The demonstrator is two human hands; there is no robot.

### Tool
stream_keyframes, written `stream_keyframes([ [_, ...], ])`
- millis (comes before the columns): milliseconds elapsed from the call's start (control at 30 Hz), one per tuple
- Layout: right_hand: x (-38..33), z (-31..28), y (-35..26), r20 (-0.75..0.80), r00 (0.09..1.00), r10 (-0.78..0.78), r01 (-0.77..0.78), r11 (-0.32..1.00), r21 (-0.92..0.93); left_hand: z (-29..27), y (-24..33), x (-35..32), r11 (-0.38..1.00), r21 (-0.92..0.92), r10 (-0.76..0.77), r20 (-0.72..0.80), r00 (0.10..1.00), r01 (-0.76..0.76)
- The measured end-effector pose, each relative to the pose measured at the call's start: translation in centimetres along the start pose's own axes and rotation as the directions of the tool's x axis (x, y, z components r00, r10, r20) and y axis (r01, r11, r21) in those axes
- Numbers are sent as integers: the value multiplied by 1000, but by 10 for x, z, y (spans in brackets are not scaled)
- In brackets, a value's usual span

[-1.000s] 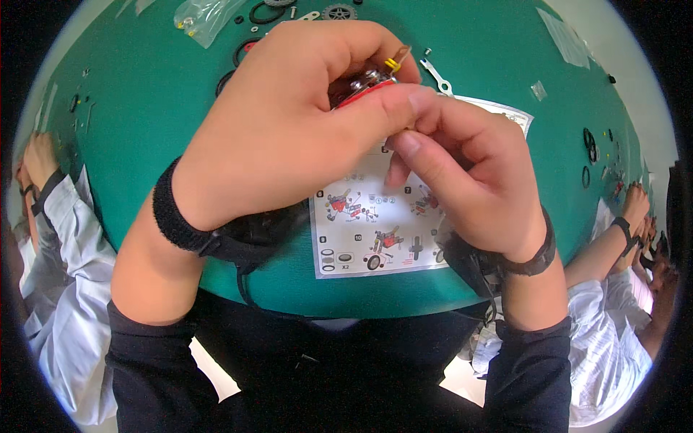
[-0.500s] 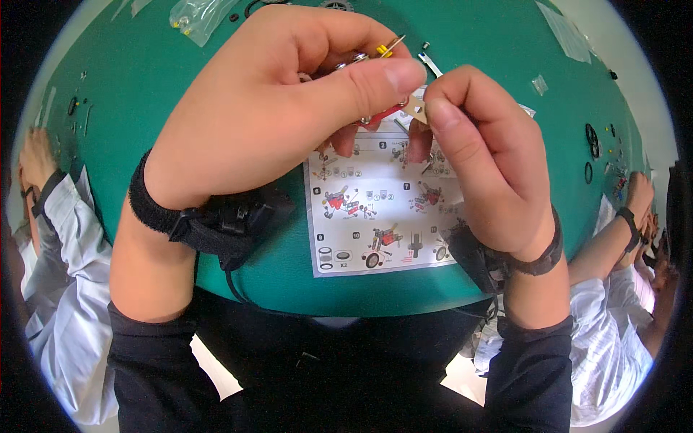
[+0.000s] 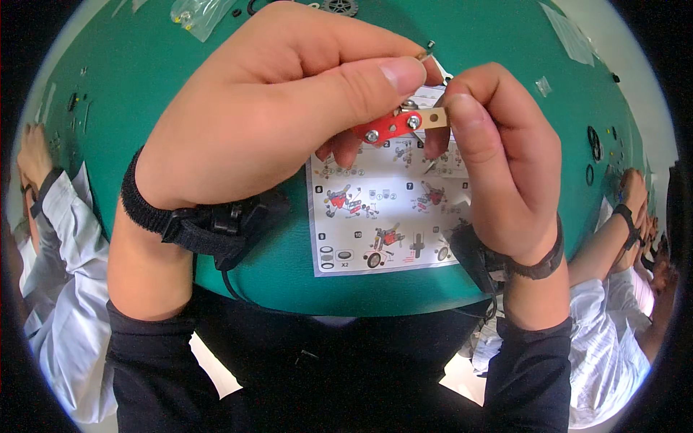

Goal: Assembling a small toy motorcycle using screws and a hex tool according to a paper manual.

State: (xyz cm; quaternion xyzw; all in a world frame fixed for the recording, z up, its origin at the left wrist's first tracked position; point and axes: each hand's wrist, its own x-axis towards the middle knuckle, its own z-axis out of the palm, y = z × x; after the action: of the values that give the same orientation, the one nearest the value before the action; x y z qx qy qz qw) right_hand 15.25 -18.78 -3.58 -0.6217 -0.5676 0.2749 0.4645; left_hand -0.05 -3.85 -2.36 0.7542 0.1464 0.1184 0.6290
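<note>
My left hand (image 3: 310, 94) is closed around a small model assembly, thumb against forefinger. Below the thumb shows its red perforated strip (image 3: 392, 128), fastened with silver bolts. A beige strip with a hole (image 3: 434, 117) juts from the red one toward the right. My right hand (image 3: 498, 159) pinches the free end of that beige strip between thumb and forefinger. Most of the assembly is hidden inside the left hand. Beneath both hands, a printed instruction sheet (image 3: 361, 238) with pictures of a model motorcycle lies on the green table (image 3: 238, 267).
At the far edge lie a clear plastic bag with small parts (image 3: 198, 18) and a black spoked wheel (image 3: 339, 7). A small clear bag (image 3: 543, 86) lies to the right, near black rings (image 3: 593, 144). Other people's arms (image 3: 621, 224) rest at both sides.
The assembly has turned in my hands, so the red strip and bolts now face me; the yellow piece is out of sight. My right hand has shifted slightly right.
</note>
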Motion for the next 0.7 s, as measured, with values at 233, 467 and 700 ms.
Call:
stream_keyframes([
  [233, -2, 1, -5, -4, 1000, 26, -26, 1000, -14, 2, -2, -3, 998, -63, 1, 49, 999, 2],
  [467, -5, -1, -8, -34, 999, -23, 22, 999, -37, 1, -15, 1, 962, -195, 202, 45, 978, -190],
  [700, -11, -1, -14, -69, 996, -59, 51, 992, -116, -4, 1, -2, 992, -7, 123, 76, 989, -123],
])
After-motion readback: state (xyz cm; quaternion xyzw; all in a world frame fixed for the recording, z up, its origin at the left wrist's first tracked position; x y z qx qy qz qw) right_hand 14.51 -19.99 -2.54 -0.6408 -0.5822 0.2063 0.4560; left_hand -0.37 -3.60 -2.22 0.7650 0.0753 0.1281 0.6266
